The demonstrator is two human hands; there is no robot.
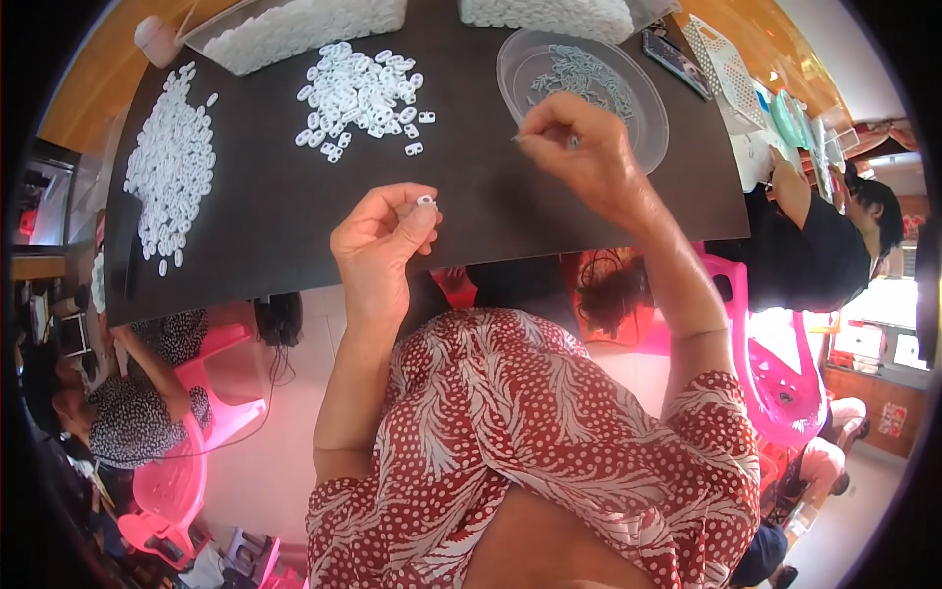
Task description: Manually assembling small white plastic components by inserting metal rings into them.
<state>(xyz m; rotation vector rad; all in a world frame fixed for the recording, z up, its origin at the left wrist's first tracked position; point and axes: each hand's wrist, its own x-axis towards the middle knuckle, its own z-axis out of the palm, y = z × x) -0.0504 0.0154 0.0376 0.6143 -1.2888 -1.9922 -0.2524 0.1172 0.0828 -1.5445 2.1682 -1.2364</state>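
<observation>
Near the table's front edge, my left hand [378, 240] pinches a small white plastic piece [425, 200] with holes between thumb and fingertips. My right hand [589, 147] is raised over the near side of a round clear tray [653, 147]. Its thumb and forefinger are closed on something tiny and pale, too small to name. Inside the tray lie many small grey-green pieces [579, 74]. Beyond my left hand is a loose pile of white plastic pieces [358, 88] with holes. Another heap of white oval pieces [172, 167] spreads along the table's left side.
Clear bins of white pieces [304, 29] stand at the far edge of the dark table [265, 206]. A phone [675, 64] and a white perforated basket [724, 69] are at the far right. People sit on both sides, near pink plastic chairs [775, 383].
</observation>
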